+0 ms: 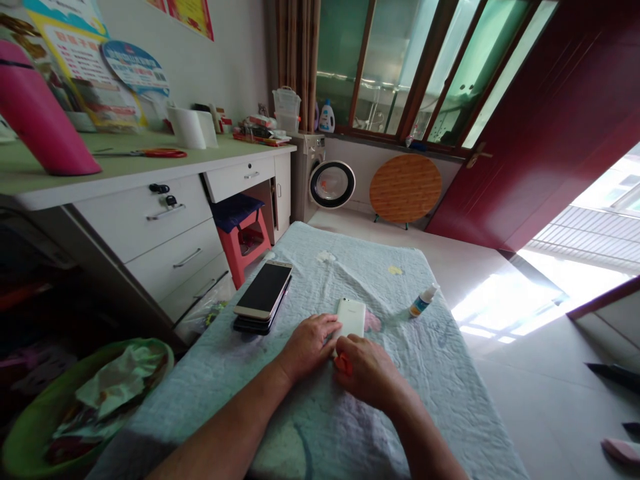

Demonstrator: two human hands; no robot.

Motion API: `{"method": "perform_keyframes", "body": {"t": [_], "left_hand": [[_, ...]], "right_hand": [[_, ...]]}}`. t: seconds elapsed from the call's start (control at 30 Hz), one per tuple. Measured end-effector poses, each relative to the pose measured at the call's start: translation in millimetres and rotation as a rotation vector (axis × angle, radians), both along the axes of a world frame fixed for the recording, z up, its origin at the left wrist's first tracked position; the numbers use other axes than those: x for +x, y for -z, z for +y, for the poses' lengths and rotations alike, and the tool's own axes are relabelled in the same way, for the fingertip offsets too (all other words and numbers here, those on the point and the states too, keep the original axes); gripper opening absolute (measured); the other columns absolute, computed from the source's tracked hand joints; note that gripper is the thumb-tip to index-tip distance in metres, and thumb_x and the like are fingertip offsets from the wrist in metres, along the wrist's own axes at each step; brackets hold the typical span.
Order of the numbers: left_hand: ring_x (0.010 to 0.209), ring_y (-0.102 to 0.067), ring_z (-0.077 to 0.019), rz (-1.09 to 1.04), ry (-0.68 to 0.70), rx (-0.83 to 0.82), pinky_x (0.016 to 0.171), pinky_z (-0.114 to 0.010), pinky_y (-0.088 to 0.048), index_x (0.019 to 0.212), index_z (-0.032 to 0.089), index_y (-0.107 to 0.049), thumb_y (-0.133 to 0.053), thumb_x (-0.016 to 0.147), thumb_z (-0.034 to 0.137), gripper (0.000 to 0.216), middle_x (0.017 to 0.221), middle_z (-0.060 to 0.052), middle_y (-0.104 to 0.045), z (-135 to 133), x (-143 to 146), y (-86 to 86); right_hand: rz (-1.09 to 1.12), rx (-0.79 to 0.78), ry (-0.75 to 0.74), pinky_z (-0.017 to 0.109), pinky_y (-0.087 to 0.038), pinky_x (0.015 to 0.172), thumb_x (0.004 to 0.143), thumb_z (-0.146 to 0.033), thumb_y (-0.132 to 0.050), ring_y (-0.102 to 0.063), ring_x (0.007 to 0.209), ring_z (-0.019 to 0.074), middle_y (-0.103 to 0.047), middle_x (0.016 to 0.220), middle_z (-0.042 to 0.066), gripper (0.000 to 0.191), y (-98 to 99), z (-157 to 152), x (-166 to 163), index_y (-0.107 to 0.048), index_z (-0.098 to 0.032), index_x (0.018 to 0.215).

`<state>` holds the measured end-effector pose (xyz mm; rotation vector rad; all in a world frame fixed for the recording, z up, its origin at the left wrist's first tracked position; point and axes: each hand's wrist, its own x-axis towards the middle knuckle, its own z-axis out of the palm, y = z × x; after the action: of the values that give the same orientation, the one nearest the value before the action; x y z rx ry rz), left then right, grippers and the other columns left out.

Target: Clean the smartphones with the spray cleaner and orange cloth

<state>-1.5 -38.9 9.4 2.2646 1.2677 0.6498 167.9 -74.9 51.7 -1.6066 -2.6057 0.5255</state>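
Note:
A white smartphone (353, 316) lies face down on the cloth-covered table. My left hand (311, 341) steadies it, with fingers along its left edge and the thumb near its lower end. My right hand (367, 371) is closed around a small orange-red piece (343, 363), which looks like a cloth but is mostly hidden by the fingers. That hand presses over the phone's lower part and covers it. To the right stands a small spray bottle (421, 303) with a clear cap. On the left, a gold-framed smartphone (265, 290) rests on top of a dark one (254, 325).
A pale blue quilted cloth (400, 400) covers the table. Left of it are a white desk (150, 220), a pink stool (245, 240) and a green basket (165, 360). Farther back are a washing machine with its door open (332, 185) and a folded round table (405, 188).

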Motion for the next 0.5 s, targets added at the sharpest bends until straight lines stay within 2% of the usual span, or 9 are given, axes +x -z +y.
{"method": "perform_keyframes", "body": {"t": [0.1, 0.2, 0.33, 0.5], "left_hand": [[0.118, -0.057, -0.0229, 0.002, 0.0, -0.006, 0.105, -0.038, -0.042, 0.116, 0.02, -0.068, -0.057, 0.085, 0.023, 0.033, 0.129, -0.008, -0.062, -1, 0, -2.2], [0.119, -0.056, -0.0228, 0.007, 0.002, -0.005, 0.106, -0.038, -0.041, 0.116, 0.02, -0.068, -0.058, 0.086, 0.023, 0.032, 0.129, -0.008, -0.062, 0, 0, -1.8], [0.118, -0.057, -0.0233, -0.001, 0.003, 0.001, 0.106, -0.039, -0.041, 0.116, 0.019, -0.067, -0.059, 0.085, 0.024, 0.033, 0.129, -0.008, -0.062, 1, 0, 1.0], [0.114, -0.058, -0.0236, -0.007, 0.001, 0.018, 0.104, -0.04, -0.042, 0.116, 0.021, -0.067, -0.06, 0.083, 0.023, 0.034, 0.127, -0.007, -0.063, 1, 0, 3.6]], "right_hand": [[0.006, -0.019, -0.045, 0.026, -0.028, 0.064, 0.074, -0.019, -0.058, -0.059, 0.084, 0.0167, -0.065, 0.096, 0.004, 0.023, -2.1, -2, 5, -0.056, -0.02, 0.097], [0.0, -0.033, -0.043, 0.026, -0.03, 0.064, 0.08, -0.016, -0.052, -0.06, 0.083, 0.0165, -0.065, 0.095, 0.005, 0.019, -4.7, -3, 5, -0.056, -0.019, 0.098], [-0.044, -0.035, 0.012, 0.027, -0.027, 0.06, 0.088, -0.019, -0.047, -0.062, 0.079, 0.0163, -0.067, 0.09, 0.006, 0.013, -7.1, -3, 5, -0.06, -0.019, 0.089], [-0.117, -0.039, 0.064, 0.028, -0.023, 0.058, 0.085, -0.017, -0.05, -0.063, 0.074, 0.0157, -0.069, 0.084, 0.005, 0.013, -6.3, 0, 12, -0.063, -0.019, 0.08]]}}
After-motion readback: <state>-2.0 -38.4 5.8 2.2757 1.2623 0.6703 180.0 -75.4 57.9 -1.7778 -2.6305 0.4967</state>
